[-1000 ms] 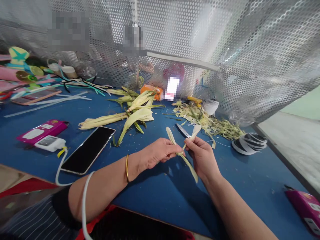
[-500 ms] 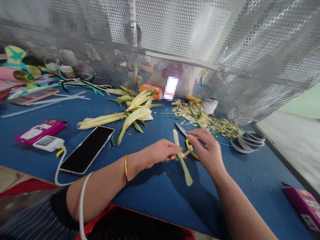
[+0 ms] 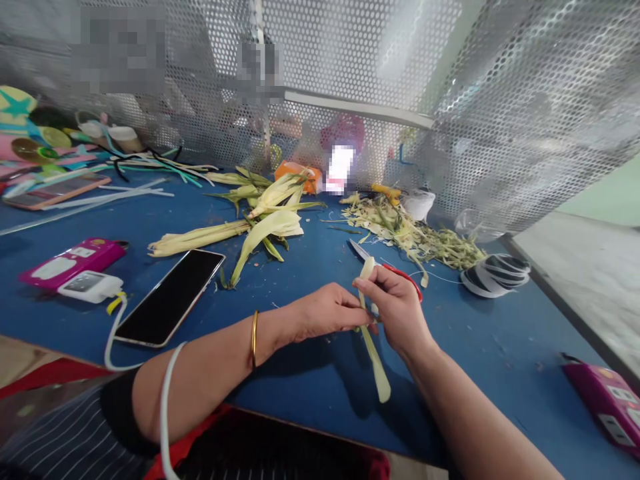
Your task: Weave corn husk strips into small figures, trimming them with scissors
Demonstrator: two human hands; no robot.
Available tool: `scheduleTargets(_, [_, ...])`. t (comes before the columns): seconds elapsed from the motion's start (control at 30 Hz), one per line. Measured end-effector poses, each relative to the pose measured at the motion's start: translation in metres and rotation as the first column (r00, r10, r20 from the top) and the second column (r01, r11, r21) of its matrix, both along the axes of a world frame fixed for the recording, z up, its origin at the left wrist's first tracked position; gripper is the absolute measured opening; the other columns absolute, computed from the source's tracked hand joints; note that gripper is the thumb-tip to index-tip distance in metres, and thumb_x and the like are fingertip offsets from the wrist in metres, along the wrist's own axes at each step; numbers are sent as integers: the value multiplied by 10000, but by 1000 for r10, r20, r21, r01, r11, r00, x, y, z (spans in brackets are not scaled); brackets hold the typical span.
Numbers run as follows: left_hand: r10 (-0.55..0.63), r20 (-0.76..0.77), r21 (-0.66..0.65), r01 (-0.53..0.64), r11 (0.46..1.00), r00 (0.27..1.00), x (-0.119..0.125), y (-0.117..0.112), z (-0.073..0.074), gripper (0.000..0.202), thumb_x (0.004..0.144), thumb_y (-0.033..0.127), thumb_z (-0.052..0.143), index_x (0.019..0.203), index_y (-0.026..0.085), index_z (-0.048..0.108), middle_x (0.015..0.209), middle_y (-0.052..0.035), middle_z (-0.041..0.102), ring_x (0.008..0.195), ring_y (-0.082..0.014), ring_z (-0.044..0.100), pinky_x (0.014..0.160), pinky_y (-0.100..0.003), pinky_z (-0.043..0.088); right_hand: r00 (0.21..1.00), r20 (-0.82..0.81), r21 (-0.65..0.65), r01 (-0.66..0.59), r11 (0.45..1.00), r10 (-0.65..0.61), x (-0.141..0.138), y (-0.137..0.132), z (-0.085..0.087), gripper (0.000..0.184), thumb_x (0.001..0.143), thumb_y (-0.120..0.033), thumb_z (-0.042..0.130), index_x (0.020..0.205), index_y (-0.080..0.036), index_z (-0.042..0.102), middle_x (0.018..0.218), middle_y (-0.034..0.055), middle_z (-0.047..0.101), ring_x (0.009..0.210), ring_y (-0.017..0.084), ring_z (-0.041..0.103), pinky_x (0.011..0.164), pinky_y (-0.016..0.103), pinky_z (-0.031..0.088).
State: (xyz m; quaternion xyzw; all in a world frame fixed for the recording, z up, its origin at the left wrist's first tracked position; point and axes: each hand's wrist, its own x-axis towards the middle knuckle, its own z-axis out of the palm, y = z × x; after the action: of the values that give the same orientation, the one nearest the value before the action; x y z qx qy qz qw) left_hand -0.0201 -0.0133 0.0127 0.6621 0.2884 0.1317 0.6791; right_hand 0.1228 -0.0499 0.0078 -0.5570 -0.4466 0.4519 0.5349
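A pale green strip of corn husk (image 3: 376, 367) is pinched in the closed fingers of my left hand (image 3: 327, 310), its broad end hanging toward me over the table. My right hand (image 3: 397, 303) is closed too, thumb and forefinger pinching the strip's upper end (image 3: 369, 267). Just behind that hand lie scissors with red handles (image 3: 411, 279), the blades pointing away to the left and partly hidden. The spot where the strip crosses my left fingertips is mostly covered. More corn husks (image 3: 270, 233) lie in a pile beyond my left hand.
A black phone (image 3: 173, 297) and a pink power bank (image 3: 75, 260) lie left; a white cable (image 3: 165, 413) loops over my left forearm. Husk scraps (image 3: 395, 227) and a ribbon roll (image 3: 495, 275) lie right. Another pink power bank (image 3: 607, 400) sits near the right edge. Perforated sheeting (image 3: 350, 60) rises behind.
My right hand has let go of the scissors, which now lie on the table, and has taken the upper end of the husk strip. My hands are closer together.
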Motion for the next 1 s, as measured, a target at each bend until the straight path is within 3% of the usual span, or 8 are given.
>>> scheduleTargets(0.2, [-30, -25, -27, 29, 999, 999, 1, -1, 1, 266, 775, 330, 592, 570, 159, 582, 466, 71, 356, 469, -77, 264, 484, -272, 190, 990, 101, 115, 87, 990, -99, -1, 1, -8, 234, 733, -299, 690, 613, -191, 521, 560, -58, 470, 504, 79, 376, 460, 224, 313])
scheduleTargets(0.37, [-31, -21, -38, 30, 999, 999, 1, -1, 2, 287, 781, 352, 605, 574, 152, 602, 458, 69, 362, 461, -73, 267, 488, -271, 188, 974, 207, 164, 58, 985, -92, 3, 6, -13, 236, 781, -340, 653, 633, -192, 544, 594, -40, 493, 576, 111, 415, 567, 256, 357])
scheduleTargets(0.43, [28, 2, -74, -27, 997, 1000, 1, -1, 4, 277, 790, 381, 609, 674, 139, 679, 473, 63, 393, 460, -71, 287, 486, -262, 197, 947, 297, 180, 67, 981, -120, 9, 8, -10, 228, 822, -383, 615, 698, -192, 604, 654, -14, 558, 626, 136, 477, 608, 270, 386])
scheduleTargets(0.57, [282, 51, -201, -267, 943, 958, -2, 5, 10, 375, 812, 481, 600, 838, 122, 708, 554, 36, 496, 465, -60, 352, 475, -236, 222, 815, 489, 332, 155, 930, -310, 27, 10, 4, 290, 878, -457, 541, 882, -200, 676, 875, 44, 664, 811, 195, 573, 725, 302, 426])
scheduleTargets(0.63, [358, 82, -251, -328, 911, 930, -4, 10, 12, 444, 841, 537, 544, 856, 120, 695, 599, 14, 541, 472, -62, 394, 472, -230, 241, 815, 533, 265, 94, 960, -227, 33, 9, 11, 381, 898, -518, 492, 798, -195, 668, 763, 33, 647, 730, 184, 560, 659, 287, 414])
scheduleTargets(0.7, [392, 109, -271, -352, 896, 913, -7, 13, 14, 462, 845, 559, 530, 821, 120, 673, 625, 0, 566, 483, -65, 428, 474, -225, 263, 830, 557, 124, -66, 990, -14, 33, 6, 14, 454, 902, -559, 466, 696, -191, 638, 633, 12, 590, 609, 156, 507, 564, 268, 369])
scheduleTargets(0.8, [413, 102, -243, -380, 892, 905, -8, 14, 14, 362, 789, 480, 651, 742, 122, 628, 588, 19, 544, 485, -59, 432, 471, -212, 273, 796, 561, 12, -282, 959, 227, 28, 4, 12, 421, 893, -519, 514, 635, -193, 583, 599, -2, 567, 574, 137, 488, 535, 257, 342])
scheduleTargets(1.0, [511, 44, -156, -499, 852, 858, -1, 13, 5, 231, 839, 304, 598, 704, 117, 618, 498, 51, 485, 435, -48, 388, 446, -198, 272, 723, 673, 73, -273, 959, 155, 21, 2, 4, 326, 907, -371, 524, 635, -198, 573, 529, -41, 480, 500, 109, 422, 500, 241, 314])
